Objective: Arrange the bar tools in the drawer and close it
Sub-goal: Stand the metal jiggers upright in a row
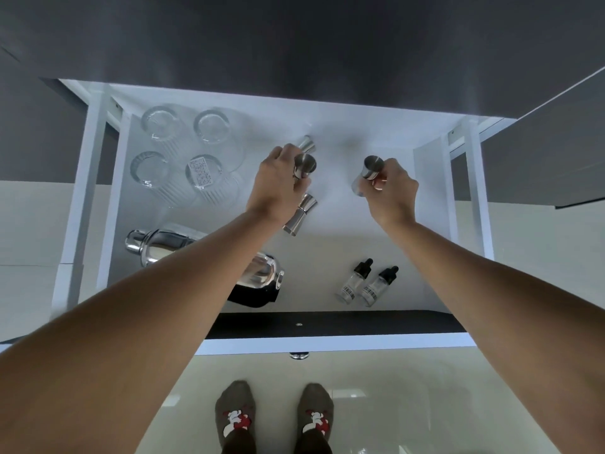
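A white drawer (360, 244) stands pulled open below me. My left hand (278, 185) grips a steel jigger (305, 165) near the drawer's middle back. My right hand (391, 191) holds another steel jigger (369, 174) to the right of it. A third jigger (301, 215) lies on the drawer floor just under my left wrist, and a further one (307, 143) rests behind my left hand. Two steel cocktail shakers (157, 244) (262, 276) lie at the front left, partly hidden by my left forearm.
Several ribbed glasses (183, 152) stand upside down at the back left. Two small dropper bottles (366, 283) lie at the front right. The dark drawer front (327, 322) with a metal knob (298, 355) faces me; my socked feet are on the tiled floor.
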Tool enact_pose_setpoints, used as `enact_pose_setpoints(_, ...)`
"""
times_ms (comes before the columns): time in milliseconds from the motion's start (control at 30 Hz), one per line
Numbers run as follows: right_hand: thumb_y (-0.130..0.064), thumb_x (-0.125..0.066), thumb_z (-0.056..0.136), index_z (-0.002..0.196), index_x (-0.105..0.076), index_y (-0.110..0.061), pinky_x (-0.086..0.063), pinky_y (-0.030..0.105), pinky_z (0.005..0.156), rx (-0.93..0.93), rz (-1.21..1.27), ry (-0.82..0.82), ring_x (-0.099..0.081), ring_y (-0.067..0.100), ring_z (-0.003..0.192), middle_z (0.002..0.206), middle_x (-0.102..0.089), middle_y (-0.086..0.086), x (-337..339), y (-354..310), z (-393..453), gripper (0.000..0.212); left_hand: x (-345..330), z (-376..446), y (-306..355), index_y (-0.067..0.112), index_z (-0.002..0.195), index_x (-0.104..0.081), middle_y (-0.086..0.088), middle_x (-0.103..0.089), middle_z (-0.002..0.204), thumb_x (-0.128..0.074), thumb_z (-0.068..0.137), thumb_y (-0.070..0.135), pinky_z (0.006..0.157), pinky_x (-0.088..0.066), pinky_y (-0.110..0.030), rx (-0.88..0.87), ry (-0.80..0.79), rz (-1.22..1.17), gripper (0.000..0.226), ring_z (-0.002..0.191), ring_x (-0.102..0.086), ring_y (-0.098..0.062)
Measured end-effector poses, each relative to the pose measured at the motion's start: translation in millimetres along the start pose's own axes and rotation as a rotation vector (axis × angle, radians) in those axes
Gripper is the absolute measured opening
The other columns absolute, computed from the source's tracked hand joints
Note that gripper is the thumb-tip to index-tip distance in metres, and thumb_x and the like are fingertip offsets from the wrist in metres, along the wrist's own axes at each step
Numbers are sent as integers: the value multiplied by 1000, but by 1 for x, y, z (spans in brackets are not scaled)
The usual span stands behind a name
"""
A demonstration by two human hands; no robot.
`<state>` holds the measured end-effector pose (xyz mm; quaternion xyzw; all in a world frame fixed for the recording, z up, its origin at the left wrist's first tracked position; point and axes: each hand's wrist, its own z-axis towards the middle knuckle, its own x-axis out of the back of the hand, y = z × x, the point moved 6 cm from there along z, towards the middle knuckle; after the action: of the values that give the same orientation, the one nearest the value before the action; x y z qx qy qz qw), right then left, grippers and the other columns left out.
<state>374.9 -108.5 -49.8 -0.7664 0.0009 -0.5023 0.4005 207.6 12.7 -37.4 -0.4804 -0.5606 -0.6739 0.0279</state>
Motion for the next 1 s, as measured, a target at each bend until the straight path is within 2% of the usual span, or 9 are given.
enact_pose_setpoints(267,-18,-68,79,93,-60,-8,-56,35,82,20,46,47,-71,25,87,92,-73,7,-3,1,17,19,-28,26,4,16,102,-55,-4,-70,95,-69,76,18,78,-56,-45,41,-78,22,30,87,-67,-31)
enact_pose_setpoints(400,-18,-69,77,94,-60,-11,-55,30,81,-25,90,21,-70,23,89,89,-70,2,-7,4,26,20,-37,35,4,17,100,-57,-4,-70,94,-72,74,17,79,-57,-44,66,-96,26,30,87,-67,-29)
enact_pose_setpoints(500,-21,-71,77,111,-53,-11,-52,31,83,-134,147,18,-64,23,96,100,-66,7,-11,10,21,39,-36,41,6,11,104,-58,-8,-67,104,-70,72,4,82,-55,-41,44,-118,39,35,93,-63,-29)
enact_pose_setpoints(600,-28,-64,87,109,-52,-6,-45,27,77,-268,114,37,-62,27,100,105,-67,15,-14,19,-3,34,-21,42,2,7,111,-56,-13,-55,117,-57,71,-11,79,-50,-32,8,-37,125,44,101,-56,-30)
enact_pose_setpoints(700,-56,-48,87,73,-62,-3,-57,38,79,-319,65,-157,-71,36,79,79,-73,21,-36,12,-35,56,-13,39,-11,9,122,-53,-16,-49,125,-54,82,-5,86,-49,-40,22,-37,219,43,114,-48,-33)
enact_pose_setpoints(767,-67,-48,80,55,-59,-6,-61,40,67,-343,43,-301,-71,32,60,61,-71,20,-48,0,-56,67,-15,37,-20,10,123,-53,-18,-53,122,-55,90,7,85,-50,-44,57,-105,276,33,111,-50,-36)
enact_pose_setpoints(833,-61,-62,77,52,-62,-3,-60,35,56,-336,56,-386,-66,25,46,58,-71,20,-58,-10,-68,63,-14,33,-23,10,115,-53,-18,-59,111,-56,92,14,71,-47,-41,103,-107,300,24,96,-55,-33)
enact_pose_setpoints(900,-42,-73,74,66,-70,6,-57,33,48,-363,121,-416,-61,23,44,65,-73,20,-66,-12,-72,49,-11,29,-22,8,109,-53,-17,-62,103,-59,90,13,63,-41,-37,137,-80,326,20,83,-53,-30)
enact_pose_setpoints(1000,-28,-73,68,75,-71,6,-51,30,45,-421,151,-411,-59,23,49,71,-74,19,-70,-3,-70,35,-12,20,-25,5,113,-53,-16,-59,110,-66,82,15,67,-44,-37,218,-145,359,35,92,-57,-33)
